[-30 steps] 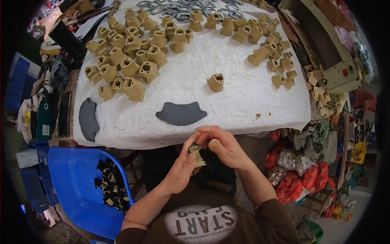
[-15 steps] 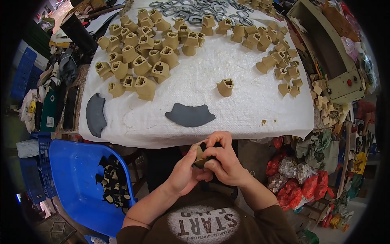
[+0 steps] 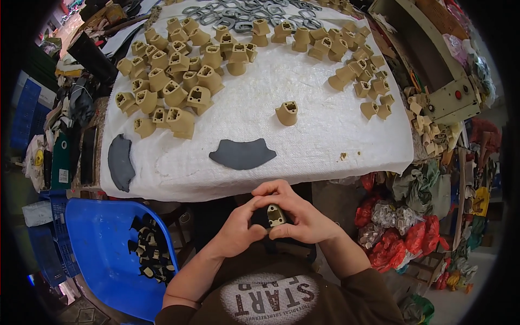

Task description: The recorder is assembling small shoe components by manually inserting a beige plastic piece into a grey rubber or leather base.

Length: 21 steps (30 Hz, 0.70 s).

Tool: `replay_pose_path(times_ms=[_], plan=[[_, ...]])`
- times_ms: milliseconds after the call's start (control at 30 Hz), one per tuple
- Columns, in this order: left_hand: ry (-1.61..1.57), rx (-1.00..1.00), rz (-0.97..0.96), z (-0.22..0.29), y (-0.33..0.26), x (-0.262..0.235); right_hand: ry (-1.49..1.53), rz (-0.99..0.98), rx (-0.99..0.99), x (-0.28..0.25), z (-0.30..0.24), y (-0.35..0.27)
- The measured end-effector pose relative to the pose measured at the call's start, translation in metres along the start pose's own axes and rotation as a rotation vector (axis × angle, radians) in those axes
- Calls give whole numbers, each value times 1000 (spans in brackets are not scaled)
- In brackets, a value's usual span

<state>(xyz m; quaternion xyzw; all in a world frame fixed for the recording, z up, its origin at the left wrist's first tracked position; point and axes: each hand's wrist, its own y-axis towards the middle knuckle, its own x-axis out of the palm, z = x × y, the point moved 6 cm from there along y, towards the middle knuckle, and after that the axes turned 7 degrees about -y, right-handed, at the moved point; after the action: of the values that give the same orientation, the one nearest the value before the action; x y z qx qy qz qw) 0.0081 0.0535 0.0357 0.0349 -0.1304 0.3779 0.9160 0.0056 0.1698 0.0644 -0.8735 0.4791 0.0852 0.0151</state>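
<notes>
Both hands are closed around one tan shoe heel, held just off the table's near edge. Its hollow, holed end faces up toward me. My left hand grips from the left, with fingers curled over the far side. My right hand holds the other side, thumb along the near edge. Dark material seems to show beside the heel, but the fingers hide most of it. Ahead on the white cloth lies a curved dark grey piece, with another curved grey piece to its left. A single tan heel stands beyond.
Several tan heels cluster at the table's far left, others at the right. Grey loops lie at the back. A blue tub holding dark-covered heels stands at lower left. Red bags lie at right.
The heel has turned in my hands, so its hollow end now faces up. My right fingers have shifted from pinching over it to holding its side. The view has moved slightly.
</notes>
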Motion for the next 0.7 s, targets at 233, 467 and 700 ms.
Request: replay_pose_path(times_ms=[233, 467, 700], plan=[[-424, 61, 258, 2, 2, 1, -499, 139, -96, 2, -17, 2], [-676, -50, 401, -10, -2, 8, 171, 105, 65, 18, 0, 2], [-204, 116, 505, -9, -5, 6, 65, 236, -22, 14, 14, -1]])
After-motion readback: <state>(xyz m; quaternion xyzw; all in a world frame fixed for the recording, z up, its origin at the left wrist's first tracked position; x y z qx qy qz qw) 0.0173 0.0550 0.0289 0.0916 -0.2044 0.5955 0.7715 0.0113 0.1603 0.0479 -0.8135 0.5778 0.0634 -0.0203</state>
